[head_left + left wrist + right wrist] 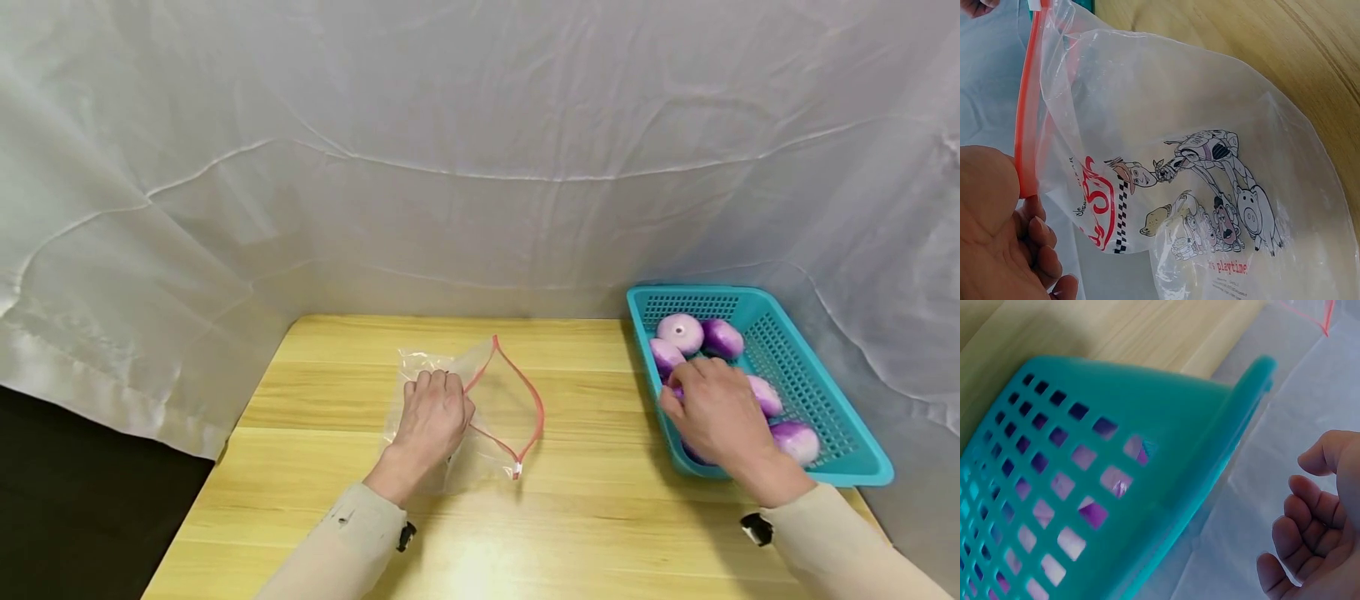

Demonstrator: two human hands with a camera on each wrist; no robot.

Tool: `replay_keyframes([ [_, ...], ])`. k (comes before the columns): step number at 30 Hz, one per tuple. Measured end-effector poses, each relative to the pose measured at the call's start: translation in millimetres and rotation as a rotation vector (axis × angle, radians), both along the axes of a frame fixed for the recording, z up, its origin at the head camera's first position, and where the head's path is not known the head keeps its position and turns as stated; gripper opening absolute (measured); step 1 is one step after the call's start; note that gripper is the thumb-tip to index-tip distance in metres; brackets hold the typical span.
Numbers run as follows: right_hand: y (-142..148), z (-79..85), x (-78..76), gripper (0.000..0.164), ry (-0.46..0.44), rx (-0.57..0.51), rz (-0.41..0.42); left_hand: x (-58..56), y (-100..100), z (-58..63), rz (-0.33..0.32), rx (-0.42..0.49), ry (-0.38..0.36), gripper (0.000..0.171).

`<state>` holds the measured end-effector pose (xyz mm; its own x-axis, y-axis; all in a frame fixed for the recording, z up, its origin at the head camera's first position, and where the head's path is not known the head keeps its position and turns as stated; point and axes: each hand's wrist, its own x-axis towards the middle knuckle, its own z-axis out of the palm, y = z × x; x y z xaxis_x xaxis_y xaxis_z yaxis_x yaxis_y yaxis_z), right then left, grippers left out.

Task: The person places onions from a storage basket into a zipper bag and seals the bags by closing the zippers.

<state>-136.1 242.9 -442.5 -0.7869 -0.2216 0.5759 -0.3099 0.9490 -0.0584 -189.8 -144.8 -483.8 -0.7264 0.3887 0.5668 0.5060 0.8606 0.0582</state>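
Observation:
A clear plastic zip bag (480, 467) with a red zip edge lies on the table, its mouth spread wide toward the right. My left hand (435, 414) pinches the bag's rim by the red strip (1027, 112) between thumb and fingers. Cartoon figures and red lettering are printed on the film. On the right, my right hand (716, 408) hovers over a teal basket (825, 480) of purple-and-white, turnip-like vegetables (680, 333). Its fingers (1310, 506) are loosely curled above the basket rim, nothing between them in the right wrist view. It hides part of the vegetables in the head view.
The wooden table (592, 500) extends between the bag and the basket. Pale grey cloth (480, 225) hangs behind and along both sides. A dark area (82, 492) lies beyond the table's left edge.

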Motion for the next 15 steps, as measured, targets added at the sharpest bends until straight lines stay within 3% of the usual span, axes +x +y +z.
replay_keyframes([
  [5, 5, 3.0, 1.9, 0.014, -0.039, -0.007, -0.032, 0.5, 1, 1.5, -0.007, 0.006, 0.002, 0.031],
  [15, 18, 0.6, -0.5, 0.016, 0.048, 0.016, -0.002, 1.1, 3, 0.8, -0.016, -0.015, -0.07, 0.025],
])
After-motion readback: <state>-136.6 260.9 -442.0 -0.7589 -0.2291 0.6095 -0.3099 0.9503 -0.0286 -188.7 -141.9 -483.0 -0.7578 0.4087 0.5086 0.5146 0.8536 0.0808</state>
